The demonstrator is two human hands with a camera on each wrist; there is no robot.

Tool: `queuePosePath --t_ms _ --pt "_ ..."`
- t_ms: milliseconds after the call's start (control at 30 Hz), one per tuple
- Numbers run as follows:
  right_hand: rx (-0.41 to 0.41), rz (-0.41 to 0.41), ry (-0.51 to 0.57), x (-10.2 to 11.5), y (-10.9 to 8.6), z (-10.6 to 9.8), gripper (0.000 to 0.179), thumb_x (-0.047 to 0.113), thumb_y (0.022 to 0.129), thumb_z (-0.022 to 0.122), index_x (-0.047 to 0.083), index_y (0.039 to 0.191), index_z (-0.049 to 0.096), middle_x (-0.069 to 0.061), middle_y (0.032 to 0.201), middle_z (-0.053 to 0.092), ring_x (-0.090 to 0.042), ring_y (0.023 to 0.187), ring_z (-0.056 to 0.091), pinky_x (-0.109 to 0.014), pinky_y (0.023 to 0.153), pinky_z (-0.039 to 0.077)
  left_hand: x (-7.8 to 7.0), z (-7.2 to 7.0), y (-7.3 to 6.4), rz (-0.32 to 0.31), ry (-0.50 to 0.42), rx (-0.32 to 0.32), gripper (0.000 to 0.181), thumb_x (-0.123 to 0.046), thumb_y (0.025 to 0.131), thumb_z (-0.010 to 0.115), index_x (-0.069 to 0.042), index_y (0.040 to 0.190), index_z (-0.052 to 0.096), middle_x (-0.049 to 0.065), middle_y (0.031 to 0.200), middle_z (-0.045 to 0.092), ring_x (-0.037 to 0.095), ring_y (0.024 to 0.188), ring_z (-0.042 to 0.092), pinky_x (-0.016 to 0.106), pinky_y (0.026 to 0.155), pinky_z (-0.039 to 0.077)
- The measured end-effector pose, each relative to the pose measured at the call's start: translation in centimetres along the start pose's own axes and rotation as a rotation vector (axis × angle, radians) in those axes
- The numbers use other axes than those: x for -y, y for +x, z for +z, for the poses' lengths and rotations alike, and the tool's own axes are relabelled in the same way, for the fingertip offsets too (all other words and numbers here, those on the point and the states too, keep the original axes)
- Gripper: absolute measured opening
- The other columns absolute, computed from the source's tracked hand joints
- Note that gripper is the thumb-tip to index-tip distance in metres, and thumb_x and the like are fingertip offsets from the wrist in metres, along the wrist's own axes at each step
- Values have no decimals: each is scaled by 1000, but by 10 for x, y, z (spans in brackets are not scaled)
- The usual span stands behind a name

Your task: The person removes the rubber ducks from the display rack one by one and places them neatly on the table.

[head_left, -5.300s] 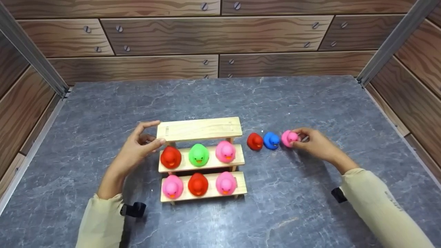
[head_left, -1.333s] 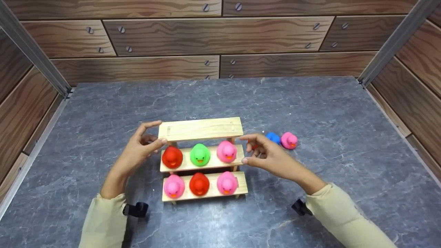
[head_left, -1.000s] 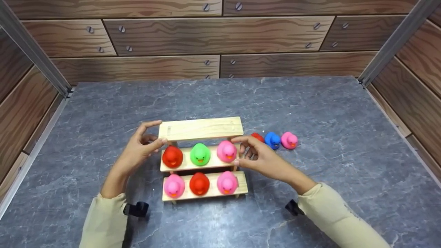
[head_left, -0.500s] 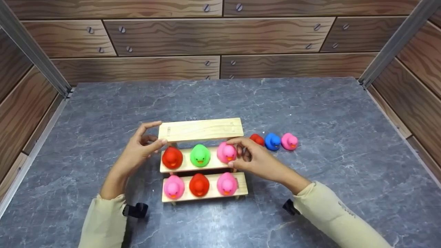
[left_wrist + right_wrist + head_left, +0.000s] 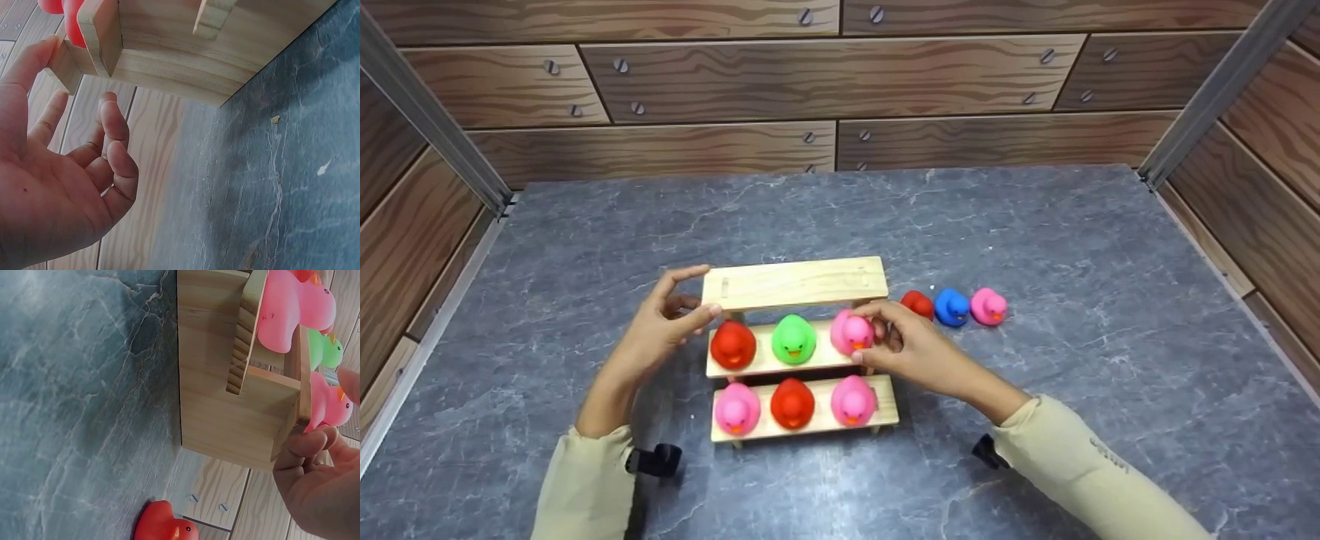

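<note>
A three-step wooden display rack (image 5: 795, 283) stands on the table, its top step bare. My left hand (image 5: 656, 319) holds the left end of that step between thumb and index finger; in the left wrist view the other fingers (image 5: 121, 160) curl free of it. On the middle step are a red rubber duck (image 5: 733, 345), a green one (image 5: 793, 340) and a pink rubber duck (image 5: 849, 331) at the right end. My right hand (image 5: 915, 343) has thumb and index finger around this pink duck, which still sits on the step. Its right side is partly hidden by the fingers.
The bottom step carries a pink duck (image 5: 737, 409), a red duck (image 5: 792, 403) and another pink duck (image 5: 853, 401). Right of the rack, a red duck (image 5: 917, 304), a blue duck (image 5: 952, 307) and a pink duck (image 5: 988, 307) stand in a row on the grey table (image 5: 1072, 247).
My right hand has let go of the pink duck in the table row and moved left to the pink duck on the middle step. The left hand stays at the top step.
</note>
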State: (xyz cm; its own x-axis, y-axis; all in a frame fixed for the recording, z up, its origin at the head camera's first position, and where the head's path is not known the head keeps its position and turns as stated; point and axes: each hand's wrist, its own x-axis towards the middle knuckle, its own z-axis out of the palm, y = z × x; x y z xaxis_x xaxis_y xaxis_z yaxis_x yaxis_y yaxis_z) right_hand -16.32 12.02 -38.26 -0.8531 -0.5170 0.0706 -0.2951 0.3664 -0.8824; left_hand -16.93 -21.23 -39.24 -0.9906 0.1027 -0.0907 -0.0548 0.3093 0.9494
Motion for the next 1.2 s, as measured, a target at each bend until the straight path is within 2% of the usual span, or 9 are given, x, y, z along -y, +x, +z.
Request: queuePosePath --t_ms 300,500,700,933,1200 --pt "-37 1 -20 -2 -5 -3 41 14 84 75 4 120 58 -6 90 50 -10 71 43 -16 63 36 1 0 0 3 11 4 59 -22 92 66 -20 144 39 8 100 58 20 81 57 24 62 42" --pt "-49 33 -25 -5 -13 -13 44 15 84 75 3 123 58 -7 92 52 -9 72 44 -17 64 37 2 0 0 2 12 -9 58 -21 92 67 -20 143 40 8 99 59 18 78 57 23 62 42" --pt "-80 16 -19 -10 -24 -26 41 10 84 74 -2 120 58 -8 93 50 -8 73 43 -16 65 37 1 0 -1 6 8 -7 59 -20 92 66 -18 144 39 6 97 59 16 76 55 22 60 41" --pt "-118 70 -46 -15 -33 -40 41 9 84 73 -1 120 57 -10 94 50 -6 72 45 -17 63 40 1 0 -1 4 7 -7 58 -20 92 66 -19 144 39 5 96 59 18 78 57 23 61 42" --pt "-153 82 -37 -24 -40 -46 39 7 83 74 0 119 59 -12 92 49 -6 69 44 -18 62 38 1 1 0 12 10 -13 58 -19 92 66 -19 143 40 5 94 59 18 76 57 23 61 42"
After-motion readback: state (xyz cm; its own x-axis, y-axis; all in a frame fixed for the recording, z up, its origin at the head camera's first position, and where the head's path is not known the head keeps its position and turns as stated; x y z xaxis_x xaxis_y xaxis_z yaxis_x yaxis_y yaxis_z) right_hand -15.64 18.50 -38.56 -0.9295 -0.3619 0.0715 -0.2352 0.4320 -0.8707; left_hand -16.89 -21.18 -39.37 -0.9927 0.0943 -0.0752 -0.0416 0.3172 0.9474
